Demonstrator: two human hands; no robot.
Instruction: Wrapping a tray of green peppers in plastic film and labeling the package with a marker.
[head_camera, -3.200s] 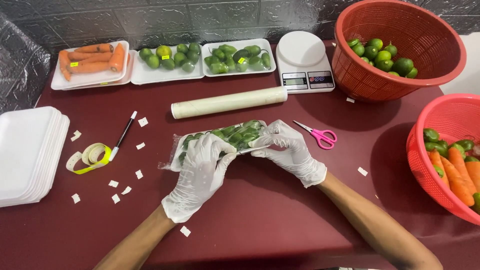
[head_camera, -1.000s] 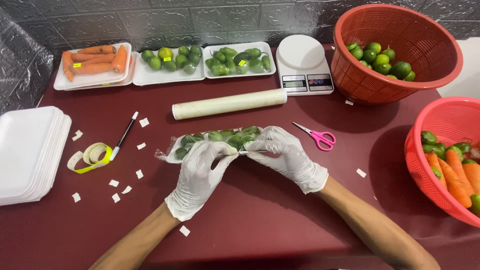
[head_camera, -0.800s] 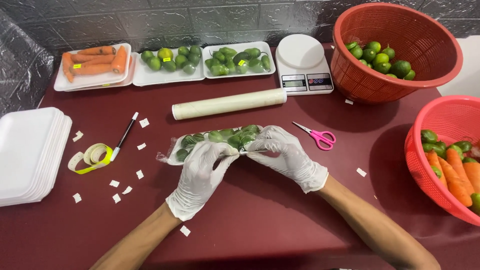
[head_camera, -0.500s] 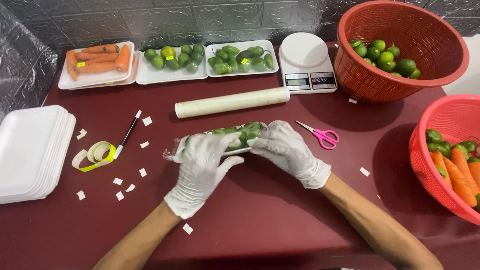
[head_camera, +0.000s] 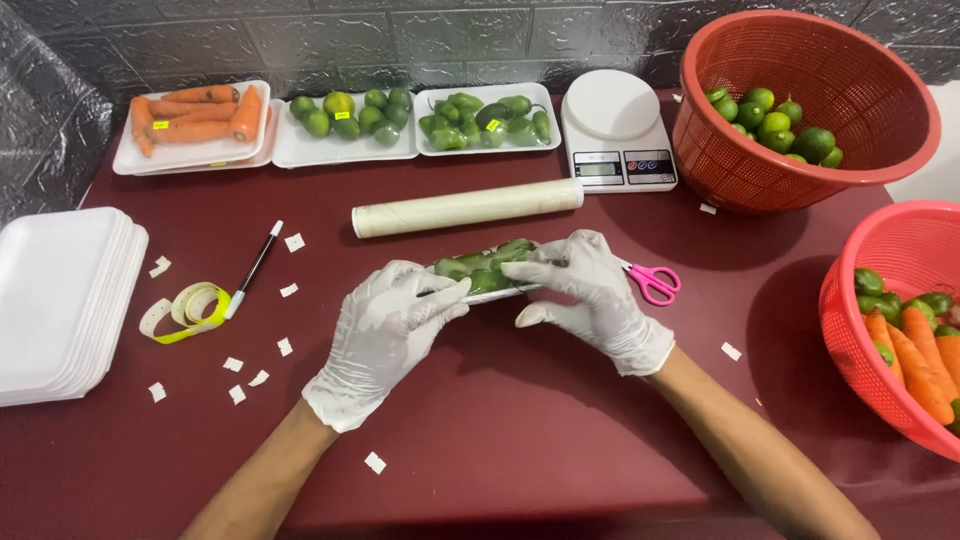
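Both of my hands wear white gloves. My left hand (head_camera: 385, 335) and my right hand (head_camera: 590, 295) grip the two ends of a white tray of green peppers (head_camera: 480, 270) wrapped in clear film, held just above the dark red table. My fingers fold over its top and sides and hide much of the tray. A roll of clear film (head_camera: 467, 208) lies just behind it. Pink scissors (head_camera: 655, 283) rest to the right of my right hand.
Trays of carrots (head_camera: 190, 125), limes (head_camera: 345, 125) and green peppers (head_camera: 487, 118) line the back. A white kitchen scale (head_camera: 615, 130) stands beside a red basket of limes (head_camera: 800, 100). Another red basket (head_camera: 900, 320) holds carrots and peppers. Empty foam trays (head_camera: 60, 300), tape measure (head_camera: 185, 312), pen (head_camera: 252, 270).
The wrapped tray has turned from lying flat to tipped up on its edge between my hands. Both hands stayed in the same place on the table.
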